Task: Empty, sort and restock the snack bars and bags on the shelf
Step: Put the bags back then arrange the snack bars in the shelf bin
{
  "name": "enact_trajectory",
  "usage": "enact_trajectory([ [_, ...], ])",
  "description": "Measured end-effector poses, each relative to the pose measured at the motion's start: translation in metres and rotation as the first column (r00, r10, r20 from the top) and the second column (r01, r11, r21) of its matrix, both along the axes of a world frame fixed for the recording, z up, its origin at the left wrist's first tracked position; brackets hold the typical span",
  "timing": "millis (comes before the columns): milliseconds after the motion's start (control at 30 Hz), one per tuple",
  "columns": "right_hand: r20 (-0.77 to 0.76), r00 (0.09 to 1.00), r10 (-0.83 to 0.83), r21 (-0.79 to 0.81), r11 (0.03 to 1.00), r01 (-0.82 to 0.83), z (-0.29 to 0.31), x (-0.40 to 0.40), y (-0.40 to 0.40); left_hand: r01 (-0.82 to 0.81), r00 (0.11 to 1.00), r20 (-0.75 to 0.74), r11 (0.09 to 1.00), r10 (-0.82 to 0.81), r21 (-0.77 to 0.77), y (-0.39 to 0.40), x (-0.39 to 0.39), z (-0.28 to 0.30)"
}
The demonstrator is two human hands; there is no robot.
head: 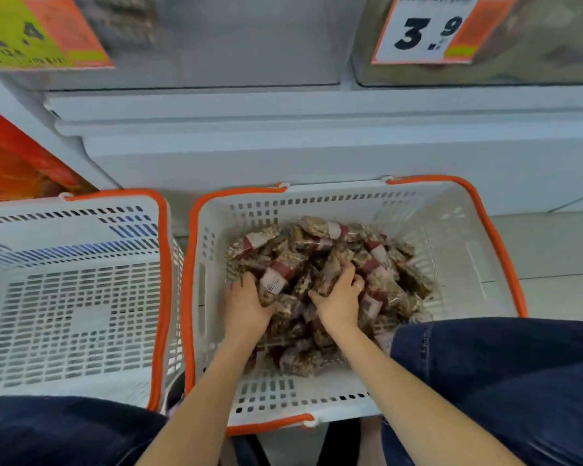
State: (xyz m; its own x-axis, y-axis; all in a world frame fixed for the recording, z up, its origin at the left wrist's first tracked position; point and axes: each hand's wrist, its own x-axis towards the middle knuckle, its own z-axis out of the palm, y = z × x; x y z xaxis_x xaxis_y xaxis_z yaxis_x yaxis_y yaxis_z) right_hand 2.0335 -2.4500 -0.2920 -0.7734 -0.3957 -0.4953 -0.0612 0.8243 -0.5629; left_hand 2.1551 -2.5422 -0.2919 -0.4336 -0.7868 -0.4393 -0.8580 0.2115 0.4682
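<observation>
At lower centre, the left hand [246, 306] and right hand [342, 297] are both curling round clear red-banded snack bars [320, 264] heaped in the white orange-rimmed plastic basket [458, 230]. Gathering small, aligned bunches would likely be making sorting easier. The bars' long axes are pointing every way, jumbled.

Both forearms bare to the bottom edge of the frame; no sleeves in view. Left hand [244, 306]: no jewellery seen. Right hand [340, 299]: a thin ring [359, 286] on one finger, pale metal, detail too small to read. Legs in dark blue denim trousers [502, 375], with a stitched seam visible on the right thigh. Dark shoes just visible below, blurred.
</observation>
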Motion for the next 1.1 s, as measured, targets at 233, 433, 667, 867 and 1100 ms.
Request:
enact_trajectory([
  [233, 0.418, 0.832, -0.365, -0.115, 0.887, 0.447, 0.003, 0.001, -0.007, -0.216, 0.937, -0.149, 0.859, 0.316, 0.465, 0.014, -0.003, 0.019],
  [433, 0.557, 0.814, -0.165, -0.305, 0.871, 0.386, 0.052, 0.012, 0.019, -0.243, 0.834, -0.313, 0.812, 0.454, 0.531, 0.013, 0.002, 0.052],
  [667, 0.236, 0.951, 0.199, -0.578, 0.816, -0.028, 0.14, 0.028, 0.019, 0.025, 0.595, -0.626, 0.767, 0.504, 0.642, 0.041, 0.005, 0.122],
  [867, 0.188, 0.94, 0.285, -0.634, 0.766, -0.106, 0.176, 0.04, 0.029, 0.099, 0.497, -0.643, 0.699, 0.582, 0.709, 0.06, 0.02, 0.145],
  [1100, 0.024, 0.941, 0.339, -0.615, 0.747, -0.253, 0.206, 0.033, 0.027, 0.099, 0.503, -0.749, 0.832, 0.432, 0.546, 0.053, 0.032, 0.192],
])
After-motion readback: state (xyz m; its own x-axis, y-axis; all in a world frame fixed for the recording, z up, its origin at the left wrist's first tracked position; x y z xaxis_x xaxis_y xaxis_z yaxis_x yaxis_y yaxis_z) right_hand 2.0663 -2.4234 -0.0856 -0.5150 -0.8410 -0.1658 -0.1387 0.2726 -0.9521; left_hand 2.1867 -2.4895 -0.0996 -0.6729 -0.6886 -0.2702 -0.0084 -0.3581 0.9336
